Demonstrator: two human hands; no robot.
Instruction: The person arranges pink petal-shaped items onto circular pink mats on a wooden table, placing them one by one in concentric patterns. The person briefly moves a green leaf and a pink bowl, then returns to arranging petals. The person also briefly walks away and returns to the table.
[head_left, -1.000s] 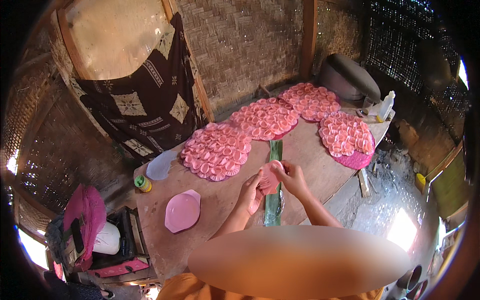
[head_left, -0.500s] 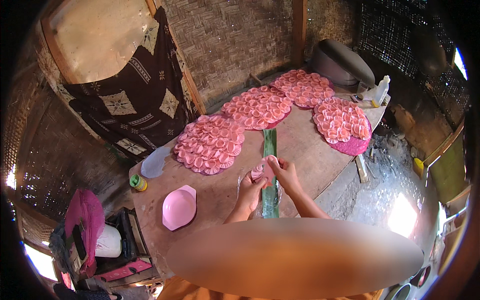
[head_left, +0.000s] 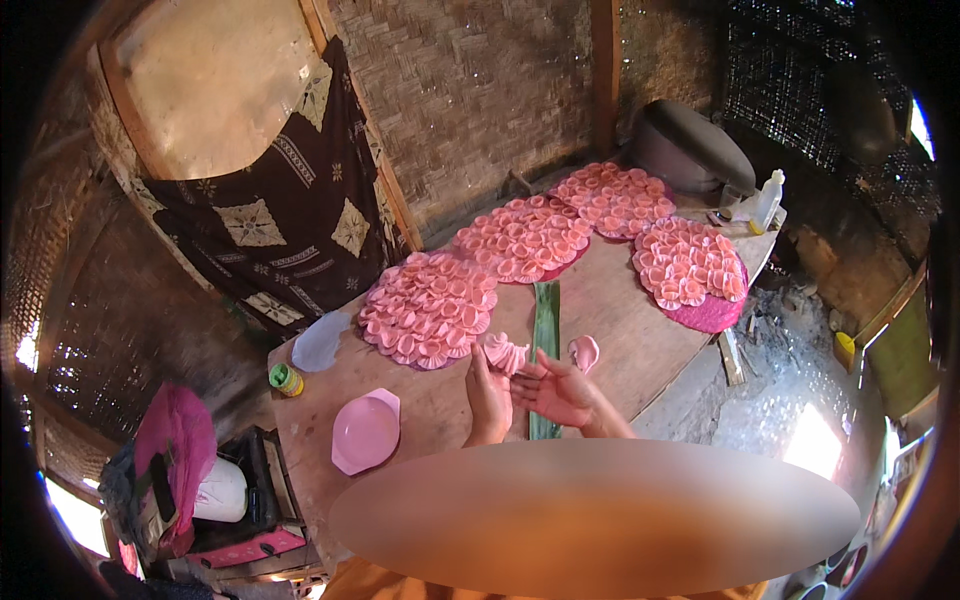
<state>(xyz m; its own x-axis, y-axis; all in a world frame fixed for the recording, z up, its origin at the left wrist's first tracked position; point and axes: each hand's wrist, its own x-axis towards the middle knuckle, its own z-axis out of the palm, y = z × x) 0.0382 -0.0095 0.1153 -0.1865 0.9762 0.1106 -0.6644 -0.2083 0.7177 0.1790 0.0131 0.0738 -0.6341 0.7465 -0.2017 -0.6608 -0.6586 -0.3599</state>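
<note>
Above the table, my left hand [head_left: 487, 400] is turned edge-on, its fingers against a pleated pink piece of dough [head_left: 507, 353]. My right hand [head_left: 562, 392] is palm up, fingers stretched out toward the left hand and just below that piece; it grips nothing. Under my hands a green leaf strip [head_left: 546, 310] lies lengthwise on the table. A smooth, curled pink dough piece [head_left: 583, 352] rests right of the strip, beyond my right hand. Part of the strip is hidden by my hands.
Pink mats with many ruffled pink pieces [head_left: 428, 310] line the far side of the wooden table [head_left: 620, 310]; another mat [head_left: 705, 315] is at right. A pink bowl [head_left: 366, 432], green-lidded jar [head_left: 286, 379] and clear sheet [head_left: 321, 342] are at left. A large pot [head_left: 680, 150] and bottle [head_left: 767, 203] stand far right.
My right hand has let go of the smooth pink piece, which now lies right of the strip. It has turned palm up, fingers outstretched. The pleated piece shows more fully near my left hand.
</note>
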